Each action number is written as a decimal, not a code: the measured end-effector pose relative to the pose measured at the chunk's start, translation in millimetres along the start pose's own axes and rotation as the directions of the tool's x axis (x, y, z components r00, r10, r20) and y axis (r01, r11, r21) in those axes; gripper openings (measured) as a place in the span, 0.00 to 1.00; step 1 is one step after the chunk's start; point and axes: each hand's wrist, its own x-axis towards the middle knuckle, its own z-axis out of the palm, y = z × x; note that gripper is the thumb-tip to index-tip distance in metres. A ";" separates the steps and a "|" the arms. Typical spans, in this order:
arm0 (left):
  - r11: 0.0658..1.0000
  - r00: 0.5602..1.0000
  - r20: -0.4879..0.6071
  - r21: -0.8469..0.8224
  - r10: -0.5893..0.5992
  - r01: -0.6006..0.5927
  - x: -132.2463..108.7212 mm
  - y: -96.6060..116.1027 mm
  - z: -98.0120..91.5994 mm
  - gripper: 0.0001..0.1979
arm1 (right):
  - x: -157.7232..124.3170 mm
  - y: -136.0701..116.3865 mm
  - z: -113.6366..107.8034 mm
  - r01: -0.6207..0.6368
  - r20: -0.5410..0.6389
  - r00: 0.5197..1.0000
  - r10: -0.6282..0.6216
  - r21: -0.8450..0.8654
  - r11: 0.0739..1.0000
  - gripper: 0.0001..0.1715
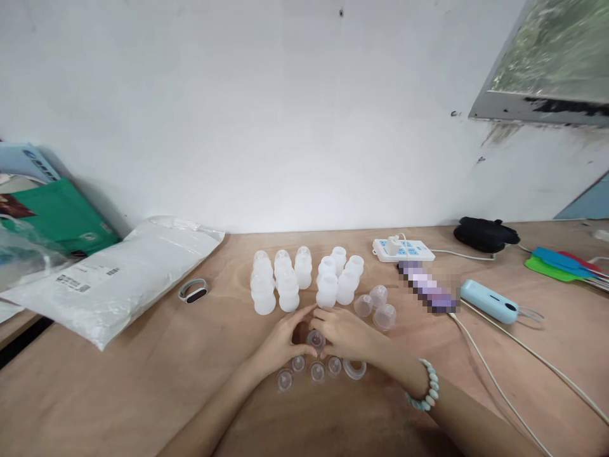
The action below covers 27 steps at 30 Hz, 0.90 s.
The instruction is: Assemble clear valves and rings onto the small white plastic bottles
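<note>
My left hand (280,339) and my right hand (347,333) meet over the wooden table (143,381), fingers curled together round a small clear silicone cup (315,339). Several more small clear cups (309,371) lie in a row just below the hands, with a clear ring (354,368) beside them. Behind the hands stand several white translucent plastic bottles (304,279). Three larger clear caps (375,308) lie right of the bottles. My right wrist wears a pale bead bracelet (425,387).
A white plastic bag (118,273) lies at the left, a wristband (193,291) next to it. A power strip (403,250), a blue device (488,301), white cables (499,374), a black object (483,233) and coloured tools (566,263) sit at the right.
</note>
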 end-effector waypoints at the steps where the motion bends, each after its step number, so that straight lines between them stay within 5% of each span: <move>1: 1.000 1.000 0.002 -0.011 -0.001 0.001 -0.4 -0.2 -0.1 0.43 | 0.5 -1.1 0.9 -0.002 0.003 1.000 0.002 0.008 1.000 0.21; 5: 0.999 1.000 0.009 -0.048 0.014 -0.014 -2.1 0.1 -1.1 0.42 | -5.7 0.2 -12.9 -0.011 -0.017 1.000 0.012 0.052 0.999 0.16; 9: 0.997 0.999 0.014 -0.062 0.048 -0.047 -4.8 -0.3 -2.0 0.34 | -21.4 16.2 -54.3 -0.073 -0.118 0.989 0.084 0.095 0.993 0.12; 13: 0.997 0.998 0.016 -0.052 0.063 -0.062 -6.6 -0.6 -1.9 0.30 | -21.0 38.6 -85.4 -0.198 -0.218 0.954 0.205 0.053 0.979 0.22; 20: 0.997 0.998 0.011 -0.029 0.068 -0.068 -6.5 1.5 -2.0 0.27 | 9.7 55.4 -78.6 -0.129 -0.099 0.987 0.128 0.000 0.992 0.22; 27: 0.999 0.999 -0.017 0.022 0.037 -0.037 -8.2 2.9 -0.1 0.23 | 6.8 48.1 -72.6 -0.124 -0.082 0.988 0.128 0.052 0.991 0.20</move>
